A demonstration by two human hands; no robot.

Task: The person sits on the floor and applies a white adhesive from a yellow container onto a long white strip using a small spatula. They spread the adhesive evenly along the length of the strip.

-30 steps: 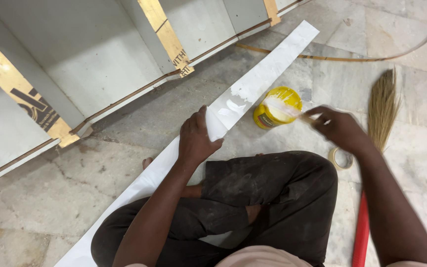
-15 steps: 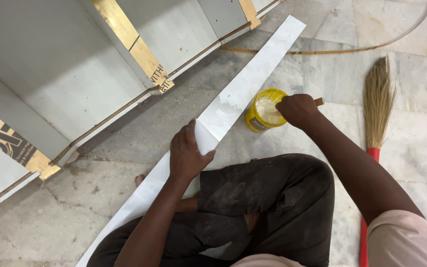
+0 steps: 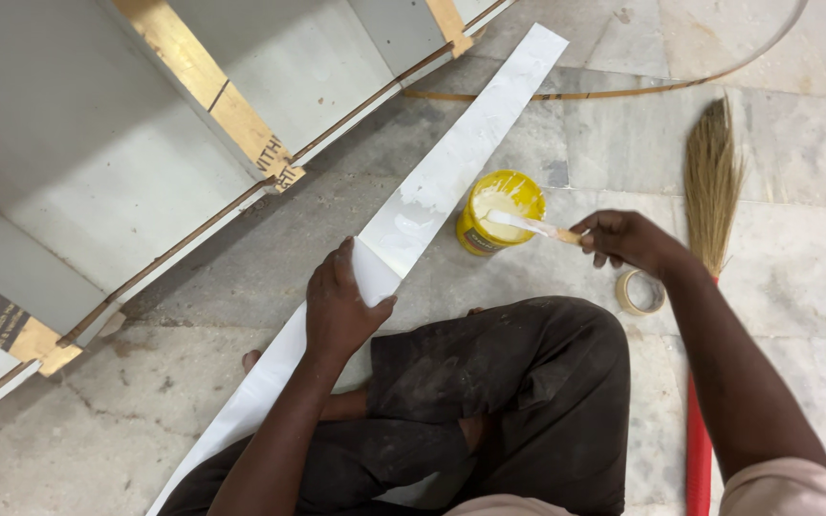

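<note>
A long white strip (image 3: 451, 167) lies diagonally on the stone floor, part of it wet with white glue. My left hand (image 3: 341, 306) presses flat on its middle. My right hand (image 3: 628, 239) grips a wooden-handled brush (image 3: 528, 225) whose white-coated tip rests in the yellow glue tub (image 3: 499, 212), which stands just right of the strip. I sit cross-legged in dark trousers (image 3: 509, 401) behind the strip.
A white cabinet carcass (image 3: 145, 134) with bare plywood edges lies at the upper left. A roll of tape (image 3: 641, 291) sits by my right wrist. A broom (image 3: 709, 191) with a red handle lies at right. A thin curved strip (image 3: 681, 81) arcs across the far floor.
My right hand came from the right to the tub and now has the brush tip in the glue. The view shifted left and down. My left hand stayed on the strip.
</note>
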